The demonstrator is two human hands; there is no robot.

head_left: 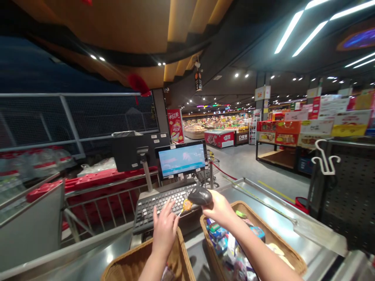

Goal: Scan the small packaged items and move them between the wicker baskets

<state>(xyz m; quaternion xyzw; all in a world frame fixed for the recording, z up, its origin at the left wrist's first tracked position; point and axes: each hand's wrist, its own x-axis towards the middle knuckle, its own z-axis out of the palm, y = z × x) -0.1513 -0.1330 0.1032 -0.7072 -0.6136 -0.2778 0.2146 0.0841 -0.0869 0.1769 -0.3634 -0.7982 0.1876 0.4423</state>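
At the middle of the counter, my right hand (217, 208) is closed around a black handheld barcode scanner (200, 195), its head turned left. My left hand (165, 225) is over the keyboard (159, 206) with some fingers spread. Between its thumb and a finger it pinches the white stick of a lollipop in an orange-yellow wrapper (187, 205). The lollipop's head is right beside the scanner. Under my left forearm is a wicker basket (183, 249) with a few packs low inside, partly hidden. Beneath my right forearm, another wicker basket (293, 262) holds several small packaged goods (218, 234).
A lit monitor (183, 159) stands behind the keyboard, with a second screen's dark back (129, 152) to its left. The metal counter (263, 207) runs to the right. A white hook rack (325, 158) hangs at the right. Metal railings (108, 210) are at the left.
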